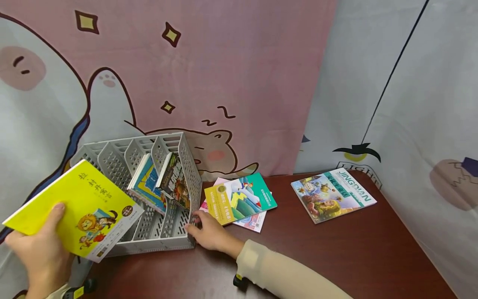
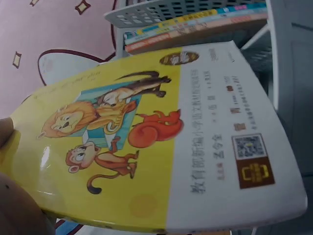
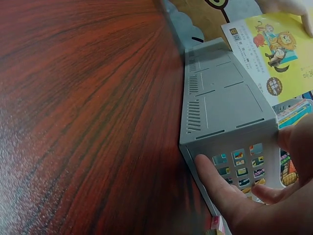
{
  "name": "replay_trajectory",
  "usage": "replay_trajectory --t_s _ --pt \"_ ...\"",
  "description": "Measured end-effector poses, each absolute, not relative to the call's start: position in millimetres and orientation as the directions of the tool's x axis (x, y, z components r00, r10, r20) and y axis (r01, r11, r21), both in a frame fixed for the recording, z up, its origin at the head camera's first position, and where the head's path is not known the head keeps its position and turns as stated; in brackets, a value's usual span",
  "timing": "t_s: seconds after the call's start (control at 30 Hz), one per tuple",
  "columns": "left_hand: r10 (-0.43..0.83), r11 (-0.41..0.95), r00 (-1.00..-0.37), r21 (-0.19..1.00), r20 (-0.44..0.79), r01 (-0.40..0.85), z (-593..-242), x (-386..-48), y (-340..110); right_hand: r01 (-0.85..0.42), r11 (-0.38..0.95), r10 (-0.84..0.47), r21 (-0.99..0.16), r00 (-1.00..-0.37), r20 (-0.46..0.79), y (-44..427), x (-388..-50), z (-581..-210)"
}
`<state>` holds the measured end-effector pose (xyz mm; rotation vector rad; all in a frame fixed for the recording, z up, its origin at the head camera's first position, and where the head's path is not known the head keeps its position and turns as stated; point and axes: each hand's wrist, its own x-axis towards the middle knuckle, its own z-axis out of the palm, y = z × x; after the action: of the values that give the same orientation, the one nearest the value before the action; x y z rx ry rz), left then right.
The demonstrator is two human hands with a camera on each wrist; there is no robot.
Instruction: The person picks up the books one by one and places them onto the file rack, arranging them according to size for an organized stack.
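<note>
My left hand (image 1: 46, 245) grips a yellow book (image 1: 89, 207) by its left part, thumb on the cover, over the left side of a grey slotted rack (image 1: 149, 245). The cover shows a lion, a monkey and a squirrel, also visible in the left wrist view (image 2: 122, 122). My right hand (image 1: 214, 232) holds the rack's right front corner, fingers on its perforated side wall (image 3: 230, 161). Blue-and-yellow books (image 1: 148, 182) lean in a middle compartment, and a dark-covered book (image 1: 175, 180) leans in the rightmost one.
Right of the rack, a green-and-yellow book (image 1: 242, 197) lies over a pink one (image 1: 254, 222) on the dark red table (image 1: 298, 257). Farther right lies another book with a colourful cover (image 1: 332, 195). A patterned cloth (image 1: 242, 83) hangs behind the table.
</note>
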<state>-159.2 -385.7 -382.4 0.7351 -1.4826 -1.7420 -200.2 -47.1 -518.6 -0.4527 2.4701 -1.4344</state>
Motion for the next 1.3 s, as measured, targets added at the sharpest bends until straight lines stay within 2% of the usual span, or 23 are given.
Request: replay_trajectory --t_s 0.37,0.6,0.77,0.9,1.13,1.3 --pt "-0.801 0.096 -0.561 0.970 0.209 0.224 -380 -182 -375 -0.125 0.467 -0.382 -0.875 -0.921 -0.072 -45 -202 -518" --pt "-0.754 0.169 -0.566 0.931 0.334 0.324 -379 -207 -372 -0.112 0.469 -0.379 -0.876 -0.921 -0.086 -44 -203 -517" --pt "-0.712 0.160 -0.615 0.931 0.340 0.329 -382 -220 -369 -0.109 0.469 -0.379 -0.877 -0.921 -0.089 -45 -204 -518" --pt "-0.685 0.152 -0.662 0.948 0.304 0.279 -383 -230 -365 -0.110 0.472 -0.381 -0.875 -0.920 -0.090 -46 -204 -520" --pt "-0.663 0.188 -0.690 0.957 0.290 0.222 -388 -245 -356 -0.108 0.470 -0.388 -0.876 -0.917 -0.094 -47 -203 -518" --pt "-0.666 0.135 -0.711 0.973 0.228 0.185 -390 -254 -353 -0.098 0.470 -0.386 -0.877 -0.917 -0.104 -47 -202 -516"
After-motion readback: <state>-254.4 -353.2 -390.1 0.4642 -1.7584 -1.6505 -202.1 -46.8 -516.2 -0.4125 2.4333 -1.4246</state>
